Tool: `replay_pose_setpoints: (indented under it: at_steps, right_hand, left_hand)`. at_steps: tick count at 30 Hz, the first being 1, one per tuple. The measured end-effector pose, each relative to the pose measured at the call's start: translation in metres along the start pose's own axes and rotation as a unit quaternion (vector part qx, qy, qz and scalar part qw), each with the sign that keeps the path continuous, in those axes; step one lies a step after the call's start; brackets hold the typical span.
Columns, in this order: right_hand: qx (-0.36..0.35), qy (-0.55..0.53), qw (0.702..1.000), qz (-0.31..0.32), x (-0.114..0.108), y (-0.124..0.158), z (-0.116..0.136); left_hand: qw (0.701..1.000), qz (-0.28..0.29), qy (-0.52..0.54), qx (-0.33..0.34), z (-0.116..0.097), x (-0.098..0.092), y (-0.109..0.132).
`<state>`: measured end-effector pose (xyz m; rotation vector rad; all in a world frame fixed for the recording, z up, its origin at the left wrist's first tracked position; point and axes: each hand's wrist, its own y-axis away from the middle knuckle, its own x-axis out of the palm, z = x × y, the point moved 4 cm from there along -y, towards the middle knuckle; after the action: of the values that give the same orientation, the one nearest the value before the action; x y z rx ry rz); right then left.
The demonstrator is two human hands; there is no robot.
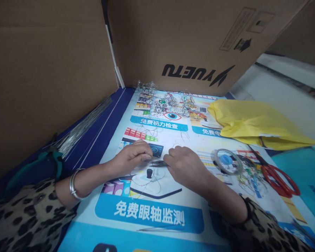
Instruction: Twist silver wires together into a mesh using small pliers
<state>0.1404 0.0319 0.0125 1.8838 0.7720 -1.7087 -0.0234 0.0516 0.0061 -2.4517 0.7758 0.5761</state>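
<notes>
My left hand (132, 155) and my right hand (185, 162) meet over a printed poster (157, 210) that covers the table. Both hands are closed in a pinch on a small dark wire piece (159, 163) held between them. Thin loose wires trail from it across the poster. A silver bangle (75, 183) sits on my left wrist, and leopard-print sleeves cover both forearms.
Cardboard walls (49, 70) stand at the left and back. A bundle of straight metal wires (81, 126) and teal-handled pliers (42, 162) lie at the left. A yellow plastic bag (254, 120), a tape roll (227, 161), red scissors (279, 178) and tangled wire pieces (170, 101) lie around.
</notes>
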Motion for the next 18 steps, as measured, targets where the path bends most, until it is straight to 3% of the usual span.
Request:
replay_pose_setpoints:
  at_steps: [10,18]
  right_hand:
    - [-0.008,0.006,1.0,-0.001,0.0011,0.0005,-0.0011]
    - [-0.002,0.02,1.0,0.003,-0.0014,0.0006,0.0008]
  left_hand:
    - [0.997,0.013,-0.013,0.073,-0.0048,0.0004,-0.0009]
    - [0.997,0.009,-0.027,0.077,-0.0023,0.0023,-0.0004]
